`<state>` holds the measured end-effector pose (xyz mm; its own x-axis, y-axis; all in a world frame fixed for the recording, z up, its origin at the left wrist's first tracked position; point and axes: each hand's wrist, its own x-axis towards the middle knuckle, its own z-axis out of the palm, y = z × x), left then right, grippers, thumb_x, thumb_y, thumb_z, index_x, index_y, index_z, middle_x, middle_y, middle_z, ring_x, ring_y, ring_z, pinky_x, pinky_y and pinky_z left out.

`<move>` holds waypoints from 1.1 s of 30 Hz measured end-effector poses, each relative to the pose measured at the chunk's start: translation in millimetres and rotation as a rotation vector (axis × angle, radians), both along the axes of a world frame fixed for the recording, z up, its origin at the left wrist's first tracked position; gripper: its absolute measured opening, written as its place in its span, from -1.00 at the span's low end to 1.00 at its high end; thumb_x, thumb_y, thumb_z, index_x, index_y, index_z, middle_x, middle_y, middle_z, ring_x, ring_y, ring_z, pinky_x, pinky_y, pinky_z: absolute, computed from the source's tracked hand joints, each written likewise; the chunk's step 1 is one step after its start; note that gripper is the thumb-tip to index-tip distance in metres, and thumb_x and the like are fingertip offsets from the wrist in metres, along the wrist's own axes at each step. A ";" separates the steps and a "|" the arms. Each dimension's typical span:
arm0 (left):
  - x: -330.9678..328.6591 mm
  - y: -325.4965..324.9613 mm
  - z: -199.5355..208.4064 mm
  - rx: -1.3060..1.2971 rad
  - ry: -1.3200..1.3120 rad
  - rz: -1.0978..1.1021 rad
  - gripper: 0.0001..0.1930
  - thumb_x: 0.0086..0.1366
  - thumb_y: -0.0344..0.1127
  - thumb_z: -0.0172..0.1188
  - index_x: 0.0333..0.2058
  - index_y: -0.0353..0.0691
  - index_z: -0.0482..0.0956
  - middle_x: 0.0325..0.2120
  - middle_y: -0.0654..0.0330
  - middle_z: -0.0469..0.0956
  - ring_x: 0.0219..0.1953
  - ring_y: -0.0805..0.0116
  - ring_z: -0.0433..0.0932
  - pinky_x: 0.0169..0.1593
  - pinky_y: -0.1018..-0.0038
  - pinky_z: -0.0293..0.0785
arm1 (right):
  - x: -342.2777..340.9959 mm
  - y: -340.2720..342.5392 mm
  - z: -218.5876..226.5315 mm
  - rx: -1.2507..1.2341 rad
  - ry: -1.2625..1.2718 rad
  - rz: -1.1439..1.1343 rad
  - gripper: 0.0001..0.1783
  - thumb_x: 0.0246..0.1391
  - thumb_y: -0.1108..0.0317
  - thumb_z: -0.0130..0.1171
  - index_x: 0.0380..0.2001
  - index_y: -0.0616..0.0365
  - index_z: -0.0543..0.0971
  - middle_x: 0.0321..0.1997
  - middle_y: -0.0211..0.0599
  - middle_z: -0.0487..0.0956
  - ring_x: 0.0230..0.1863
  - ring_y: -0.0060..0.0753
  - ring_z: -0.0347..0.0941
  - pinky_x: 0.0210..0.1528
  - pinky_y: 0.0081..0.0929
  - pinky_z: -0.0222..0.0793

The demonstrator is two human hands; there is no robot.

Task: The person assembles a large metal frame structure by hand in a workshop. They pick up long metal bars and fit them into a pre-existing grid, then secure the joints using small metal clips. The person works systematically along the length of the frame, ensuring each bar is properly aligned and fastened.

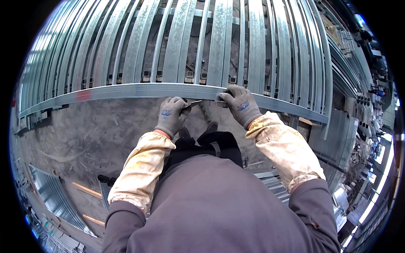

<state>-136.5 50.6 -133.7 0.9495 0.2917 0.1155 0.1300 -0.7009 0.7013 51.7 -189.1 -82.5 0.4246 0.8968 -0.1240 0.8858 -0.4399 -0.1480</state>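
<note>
A long galvanized metal rail [147,90] runs across in front of me, along the near ends of several parallel metal bars [179,46]. My left hand [170,116], in a grey glove, is just below the rail with its fingers closed. From its fingertips a thin, pointed metal piece [194,102] sticks out to the right; its kind cannot be made out. My right hand [242,105], gloved alike, is closed over the rail, right of the middle, thumb toward the left. Its fingertips are partly hidden. Beside that thumb, a small flat metal end [220,103] shows under the rail.
My shoes [209,127] stand on the grey, dusty floor [84,135] below the rail. Corrugated metal sheets [57,196] and wooden strips [87,190] lie at the lower left. Stacked metal profiles [344,71] are at the right.
</note>
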 end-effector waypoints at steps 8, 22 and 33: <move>44.5 -6.4 107.9 -0.066 -0.014 -0.084 -0.85 0.22 -0.44 0.43 -0.25 -0.22 0.68 -0.22 0.16 0.69 -0.25 0.18 0.71 -0.21 0.35 0.63 | 41.7 -11.2 47.2 0.402 0.581 0.027 0.05 0.03 -0.03 0.49 0.51 0.06 0.26 0.37 0.08 0.43 0.39 0.17 0.37 0.45 0.03 0.25; 50.8 -67.9 53.7 -0.672 0.321 0.796 -0.66 0.40 -0.04 0.40 -0.33 -0.20 0.59 -0.55 0.33 0.52 -0.57 0.54 0.48 -0.49 0.55 0.38 | 125.0 -30.6 62.9 0.135 0.819 0.161 -0.65 0.36 0.24 0.14 0.15 0.06 0.57 -0.06 -0.10 0.69 -0.02 0.05 0.65 0.04 -0.12 0.57; 68.1 -85.1 -28.1 -0.821 0.617 0.932 -0.20 0.47 0.38 0.06 -0.56 -0.39 0.60 -0.67 0.02 0.53 -0.50 0.05 0.59 -0.27 0.13 0.48 | 99.2 10.1 53.8 -0.171 0.699 0.365 -0.65 0.40 0.08 0.11 0.04 0.09 0.55 -0.13 -0.15 0.68 -0.08 0.05 0.67 -0.04 -0.09 0.58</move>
<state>-68.4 -34.5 -161.8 0.2030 0.6192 -0.7586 0.7534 0.3961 0.5249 150.8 -179.0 -28.7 -0.1175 0.9087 -0.4006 0.7055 -0.2075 -0.6777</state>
